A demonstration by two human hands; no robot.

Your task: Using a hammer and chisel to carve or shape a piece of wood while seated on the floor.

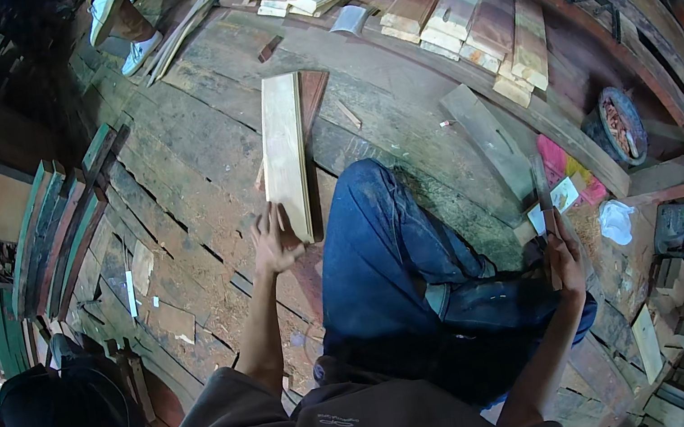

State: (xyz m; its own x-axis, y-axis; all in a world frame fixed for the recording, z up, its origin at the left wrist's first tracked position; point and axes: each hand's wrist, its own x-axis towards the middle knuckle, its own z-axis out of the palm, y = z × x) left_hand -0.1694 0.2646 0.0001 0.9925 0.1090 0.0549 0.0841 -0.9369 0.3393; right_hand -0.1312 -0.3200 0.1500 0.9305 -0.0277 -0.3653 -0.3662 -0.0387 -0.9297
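A pale planed board [285,146] lies lengthwise in front of me, its far end resting over a reddish-brown piece of wood [312,95]. Beside its near left edge is my left hand [276,242], fingers spread; the fingertips are at the edge, and I cannot tell whether they press on it. Out to the right, by my bent knee, my right hand [566,256] is closed around a long narrow tool [545,201] with a brown wooden part and a thin grey upper part. Its exact kind is not clear.
Stacked boards [454,20] line the far right side. On the right are a bucket [619,126] of scraps, a grey jug [682,230] and a white plastic bag [615,222]. Green-edged planks [57,232] lean at left, near a black backpack [73,425]. Another person's shoe [141,54] shows far left.
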